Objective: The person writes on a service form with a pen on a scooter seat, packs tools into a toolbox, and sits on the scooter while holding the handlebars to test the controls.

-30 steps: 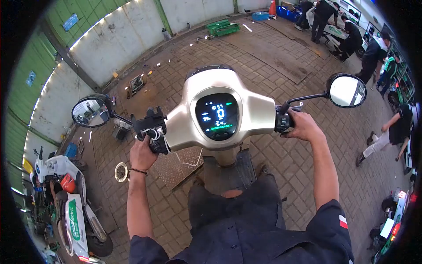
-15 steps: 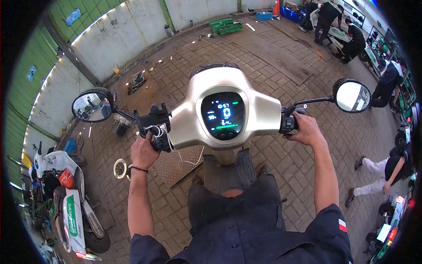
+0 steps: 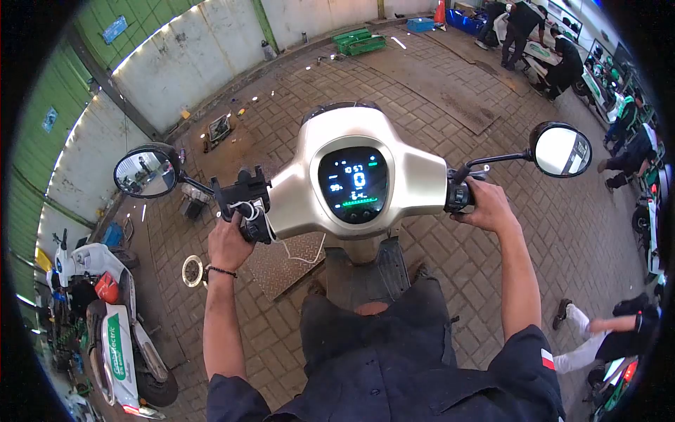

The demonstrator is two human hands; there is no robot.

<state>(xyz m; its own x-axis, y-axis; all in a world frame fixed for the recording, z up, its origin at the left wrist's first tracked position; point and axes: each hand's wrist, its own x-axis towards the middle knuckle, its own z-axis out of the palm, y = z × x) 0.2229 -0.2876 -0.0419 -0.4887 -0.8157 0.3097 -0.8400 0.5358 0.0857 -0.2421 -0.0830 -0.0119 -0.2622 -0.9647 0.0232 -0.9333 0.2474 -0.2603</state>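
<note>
In front of me is a scooter's pale gold handlebar cover (image 3: 296, 200). Its lit display (image 3: 354, 185) reads 10:57 and a large 0. My left hand (image 3: 228, 245) is closed around the left handlebar grip, whose surface is mostly hidden under the fingers. Beside it sit a black phone holder (image 3: 241, 191) and a white cable (image 3: 247, 209). My right hand (image 3: 486, 205) wraps the right handlebar grip, next to the black switch housing (image 3: 458, 196). A round left mirror (image 3: 146, 173) and right mirror (image 3: 561, 152) stick out on stalks.
A white and green scooter (image 3: 119, 348) stands at left. A green toolbox (image 3: 358, 42) lies by the far wall. People (image 3: 524, 28) work around a scooter at the upper right. Another person (image 3: 612, 334) is at the lower right, near parked scooters. A metal plate (image 3: 288, 264) lies on the paving.
The person at right has moved down toward the lower right edge. Others at the far right have shifted position. Both my hands stay on the grips, and the scooter looks almost unchanged.
</note>
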